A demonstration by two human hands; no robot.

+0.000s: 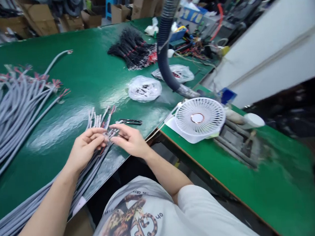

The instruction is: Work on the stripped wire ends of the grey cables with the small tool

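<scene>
My left hand (87,146) and my right hand (130,139) meet at the front edge of a green table (90,76). Both hands pinch the stripped ends of a small bundle of grey cables (98,120), fingers curled around the wires. The cable ends fan out just above my fingertips, showing coloured inner wires. The rest of that bundle runs under my left wrist toward the lower left. A black hand tool (130,122) lies on the table right beside my right hand.
A large bundle of grey cables (11,106) lies at the left. Two clear plastic bags (144,88) and a pile of black wires (132,49) sit farther back. A grey hose (165,42) hangs down; a white fan (199,118) stands on the right bench.
</scene>
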